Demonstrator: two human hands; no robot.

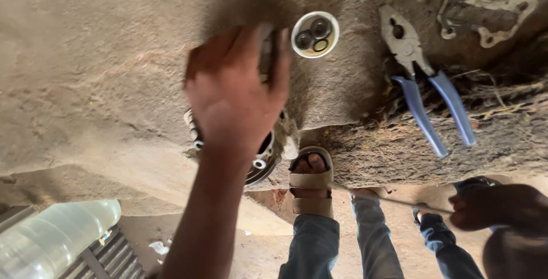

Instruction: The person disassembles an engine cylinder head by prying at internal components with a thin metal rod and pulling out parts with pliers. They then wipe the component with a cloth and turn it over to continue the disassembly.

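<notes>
A: Starting from the left: what's in view?

B: A clear plastic bottle (pixel 54 233), down off the near-left corner of the concrete slab (pixel 85 56). It's lying on some slatted thing, well apart from the hands.

A: And the left hand (pixel 234 93)?

B: It's mid-slab, w/ the arm coming up from the near edge. The fingers look closed round a narrow dark piece (pixel 267 50), w/ the thumb on the right of it. It's blurred, so I can't say what the piece is. Its long axis runs straight away from the person, toward the far edge.

A: Anything under the hand?

B: A round metal part (pixel 264 162) w/ a ring of small fittings. It sits at the slab's near edge and is mostly hidden by the wrist.

A: What's right of the fingers?

B: A small white cup (pixel 315 34), just beside the fingertips and maybe touching the dark piece. It's upright, w/ approx. three little rings or washers inside. A sandalled foot (pixel 311 179) is below the near edge.

A: Further right?

B: Blue-handled pliers (pixel 419 79), lying flat w/ the nose toward the far edge, well apart from the hand. There's a flat metal bracket (pixel 491 16) at the far-right corner.

A: And the right hand?

B: There's a dark hand (pixel 496 210) low at the right, off the slab. I can't tell whose it is, or how the fingers sit.
</notes>
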